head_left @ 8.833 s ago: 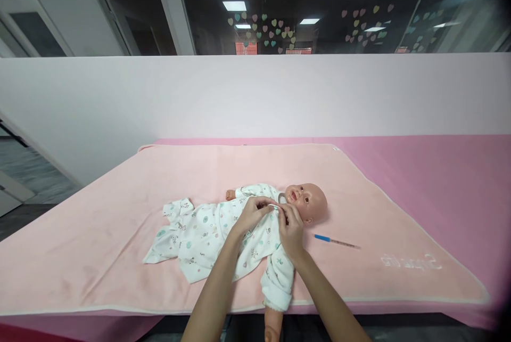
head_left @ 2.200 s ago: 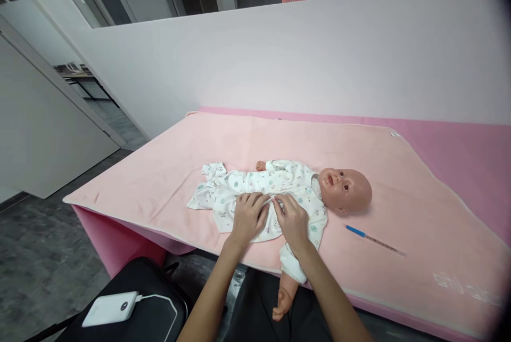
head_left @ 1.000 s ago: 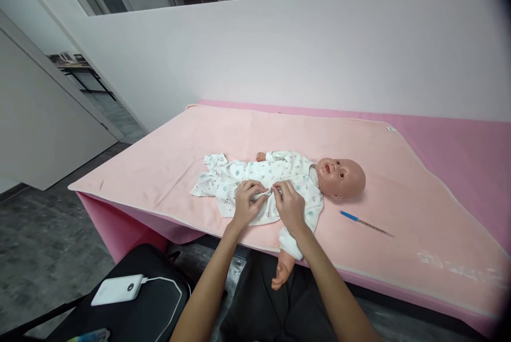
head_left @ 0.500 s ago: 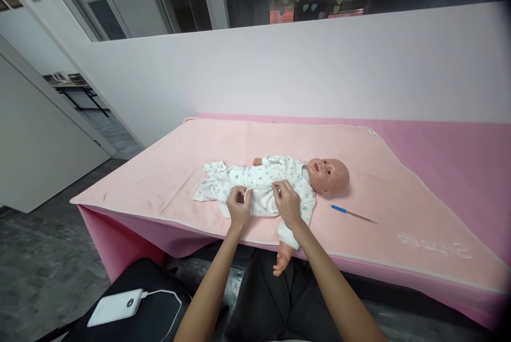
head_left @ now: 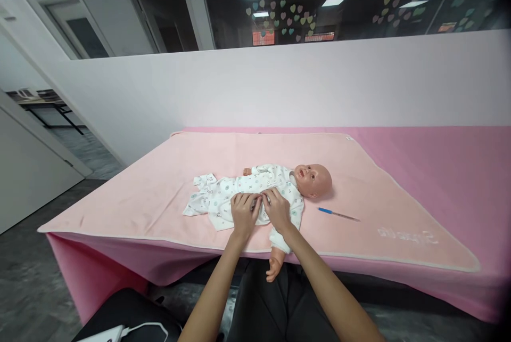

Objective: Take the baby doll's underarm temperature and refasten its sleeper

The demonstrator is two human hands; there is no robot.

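The outfit [head_left: 225, 193] is white with scattered green prints, the blanket [head_left: 151, 187] peach-pink.

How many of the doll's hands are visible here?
2. The doll's far hand is over the blanket, beyond its outfit; the doll's near hand hangs past the blanket's front edge. Neither is hidden.

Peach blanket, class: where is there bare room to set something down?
Bare: the peach blanket left of the romper, between the doll and white wall, and between doll, blue-ended rod and the blanket's slanting right edge. Crowded: front middle, where left hand and right hand touch the romper.
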